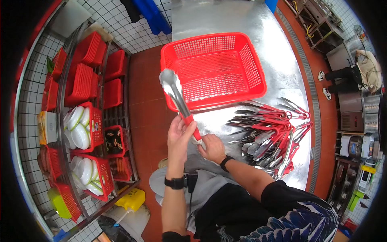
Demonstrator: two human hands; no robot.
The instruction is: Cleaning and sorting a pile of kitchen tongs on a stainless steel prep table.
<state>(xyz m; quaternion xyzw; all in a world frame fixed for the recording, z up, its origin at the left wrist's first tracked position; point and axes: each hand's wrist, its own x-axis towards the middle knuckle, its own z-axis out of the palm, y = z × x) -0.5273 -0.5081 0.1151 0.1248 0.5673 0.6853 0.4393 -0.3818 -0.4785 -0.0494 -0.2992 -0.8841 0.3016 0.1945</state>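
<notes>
My left hand (178,139) grips a pair of metal kitchen tongs (180,101) by the red handle. The scalloped tong heads point away from me, over the near left corner of a red plastic basket (213,104). At the handle's lower end, my right hand (214,148) pinches a whitish cloth (198,141) against the tongs; its fingers hide part of both. To the right of my right hand lies a loose pile of red-handled tongs (272,133), some with dark heads and some with bare metal ones. The perforated basket holds nothing.
The basket and pile rest on a stainless steel table (196,18). On the left, a metal rack (62,99) carries red baskets, several with white dishes (80,136). A yellow jug (131,199) stands low beside it. Across the aisle at right is another person (356,74).
</notes>
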